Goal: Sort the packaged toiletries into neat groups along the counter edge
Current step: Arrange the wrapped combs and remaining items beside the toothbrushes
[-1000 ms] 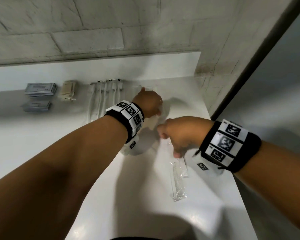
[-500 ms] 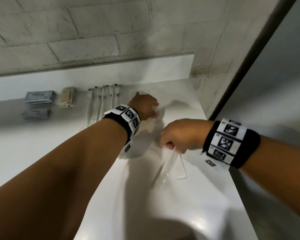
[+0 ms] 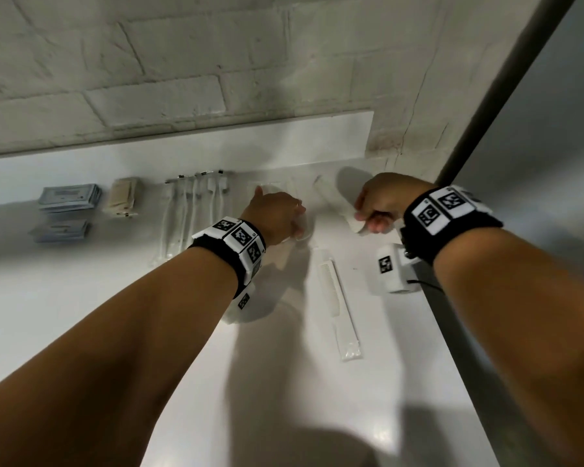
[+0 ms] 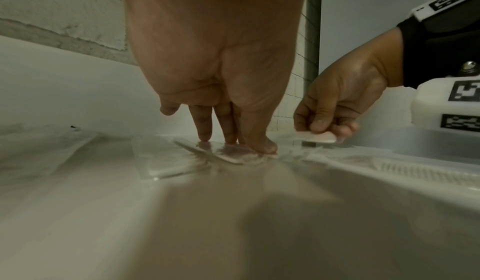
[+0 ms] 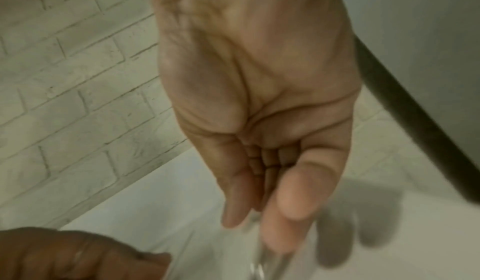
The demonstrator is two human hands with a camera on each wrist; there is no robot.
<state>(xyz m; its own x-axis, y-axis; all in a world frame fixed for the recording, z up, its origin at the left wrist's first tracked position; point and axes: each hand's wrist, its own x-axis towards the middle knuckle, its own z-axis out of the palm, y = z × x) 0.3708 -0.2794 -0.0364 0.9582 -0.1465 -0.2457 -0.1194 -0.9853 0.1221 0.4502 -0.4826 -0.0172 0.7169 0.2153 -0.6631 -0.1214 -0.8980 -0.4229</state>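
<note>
My left hand [image 3: 285,219] lies near the back of the white counter [image 3: 284,382]. Its straight fingers [image 4: 202,128] press down on flat clear packets [image 4: 233,158]. To its right my right hand [image 3: 368,219] pinches a long white item in a clear wrapper [image 3: 353,224] just above the counter. The left wrist view shows that white item [image 4: 318,137] between thumb and fingers. In the right wrist view the right hand [image 5: 270,222] pinches the blurred wrapper [image 5: 262,262]. A wrapped white comb [image 3: 338,298] lies loose between my arms.
Along the back edge, from the left, lie two piles of blue-grey packets [image 3: 70,197], beige packets [image 3: 122,197] and a row of wrapped toothbrushes [image 3: 193,214]. A brick wall rises behind. The counter ends at its right edge [image 3: 452,332] beside a dark post [image 3: 486,96].
My right hand has lifted a wrapped item off the counter and carried it toward the back wall. My left hand has stayed on the clear packets.
</note>
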